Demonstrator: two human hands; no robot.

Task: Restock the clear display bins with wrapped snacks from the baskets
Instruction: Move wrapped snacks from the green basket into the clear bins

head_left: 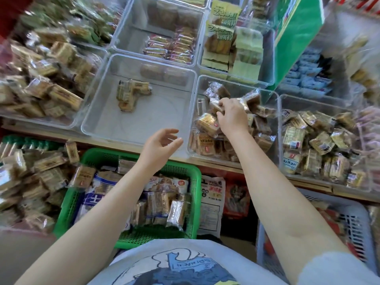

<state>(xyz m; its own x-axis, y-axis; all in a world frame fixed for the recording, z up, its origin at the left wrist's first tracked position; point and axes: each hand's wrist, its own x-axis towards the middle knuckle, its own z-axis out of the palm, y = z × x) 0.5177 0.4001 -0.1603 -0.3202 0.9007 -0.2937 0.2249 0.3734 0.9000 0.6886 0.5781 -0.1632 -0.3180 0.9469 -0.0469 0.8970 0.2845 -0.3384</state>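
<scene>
A: Right hand [230,116] in the snack bin [193,128] at the shelf's front edge, fingers seemingly gripping a wrapped snack [216,105].

B: Left hand [162,144] hovers, fingers loosely spread, above the green basket [195,192].

Single view, head-mounted, wide-angle. Looks forward and steeply down from above the person's chest; shirt [174,266] fills the bottom edge. Both forearms run up from the lower corners toward mid-frame. Close range: clear bins [139,112] occupy the upper half, green basket [191,202] sits lower centre below the shelf edge. Edges bow and blur. No second view to overlap.
</scene>
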